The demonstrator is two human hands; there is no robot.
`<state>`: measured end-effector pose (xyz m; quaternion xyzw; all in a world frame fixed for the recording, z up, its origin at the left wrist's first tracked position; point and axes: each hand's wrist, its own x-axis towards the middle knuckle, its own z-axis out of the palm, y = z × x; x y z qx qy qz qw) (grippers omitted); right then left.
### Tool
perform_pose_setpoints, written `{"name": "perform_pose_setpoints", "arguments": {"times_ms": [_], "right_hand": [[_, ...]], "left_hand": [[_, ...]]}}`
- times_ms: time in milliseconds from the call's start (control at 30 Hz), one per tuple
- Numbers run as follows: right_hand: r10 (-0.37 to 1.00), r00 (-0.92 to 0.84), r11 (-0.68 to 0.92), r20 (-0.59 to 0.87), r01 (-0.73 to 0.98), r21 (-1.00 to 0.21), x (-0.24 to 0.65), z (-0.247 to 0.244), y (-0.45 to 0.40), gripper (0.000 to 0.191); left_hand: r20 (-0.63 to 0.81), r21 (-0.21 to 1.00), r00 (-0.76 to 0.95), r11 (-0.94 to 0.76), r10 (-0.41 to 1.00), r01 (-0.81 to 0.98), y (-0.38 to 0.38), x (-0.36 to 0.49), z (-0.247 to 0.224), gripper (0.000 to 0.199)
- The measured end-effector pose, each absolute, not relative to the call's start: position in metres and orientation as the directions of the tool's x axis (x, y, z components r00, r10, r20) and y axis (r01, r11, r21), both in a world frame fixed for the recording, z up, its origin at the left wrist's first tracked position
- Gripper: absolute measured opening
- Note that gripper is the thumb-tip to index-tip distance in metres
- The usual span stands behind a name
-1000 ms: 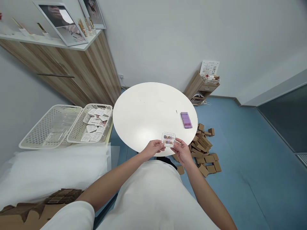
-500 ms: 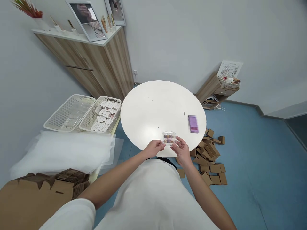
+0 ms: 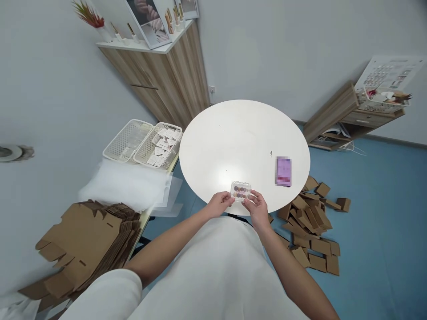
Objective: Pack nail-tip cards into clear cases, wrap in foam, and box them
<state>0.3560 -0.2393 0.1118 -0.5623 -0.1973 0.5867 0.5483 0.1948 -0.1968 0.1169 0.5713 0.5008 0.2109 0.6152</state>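
Both hands are on a small clear plastic case [image 3: 240,191] at the near edge of the round white table [image 3: 233,138]. The case holds two rows of small coloured pieces, purplish and brownish; can't tell what they are.

Left hand [image 3: 220,204]: fingers curled, thumb and fingertips pinching the case's left end. Right hand [image 3: 257,207]: same on the right end, fingers bent in around the corner. Case sits level between them, just over the table rim; can't tell if it touches the tabletop.

Relative to the table:
- On it, right of the case and well apart: a purple flat item [image 3: 283,171], blurred. A tiny dark speck sits just beyond it.
- Left of it, lower: two white mesh baskets [image 3: 143,140] side by side, the nearer-to-table one holding white cards, the other mostly clear stuff.
- Near side of the baskets: a stack of clear plastic sheets [image 3: 130,184], then a pile of flat cardboard blanks [image 3: 90,240].
- Right of it on the blue floor: a heap of small brown boxes [image 3: 310,226].
- Behind it, left: a wood cabinet [image 3: 167,75] against the wall with frames and a plant on top.
- Behind it, right: a low wood stand [image 3: 340,115] with a basket of bits.
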Motion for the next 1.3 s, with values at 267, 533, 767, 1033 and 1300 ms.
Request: {"name": "perform_pose_setpoints", "arguments": {"times_ms": [267, 533, 767, 1033, 1300], "right_hand": [[0.847, 0.222, -0.37, -0.483, -0.406, -0.836, 0.377, 0.094, -0.236, 0.046], [0.893, 0.143, -0.38, -0.427, -0.268, -0.885, 0.377, 0.102, -0.221, 0.049], [0.941, 0.087, -0.335, -0.328, 0.073, -0.939, 0.364, 0.091, -0.209, 0.048], [0.934, -0.037, -0.344, -0.354, 0.164, -0.925, 0.329, 0.09, -0.181, 0.049], [0.898, -0.033, -0.415, -0.438, 0.261, -0.872, 0.26, 0.077, -0.13, 0.049]], "left_hand": [[-0.325, 0.937, 0.28, 0.267, 0.904, 0.227, -0.206, 0.203, 0.122, 0.052], [-0.318, 0.937, 0.287, 0.253, 0.904, 0.241, -0.206, 0.21, 0.118, 0.056], [-0.335, 0.909, 0.203, 0.258, 0.92, 0.328, -0.197, 0.192, 0.12, 0.055], [-0.374, 0.884, 0.144, 0.304, 0.916, 0.356, -0.172, 0.155, 0.106, 0.056], [-0.412, 0.849, 0.141, 0.322, 0.9, 0.419, -0.129, 0.088, 0.085, 0.057]]}}
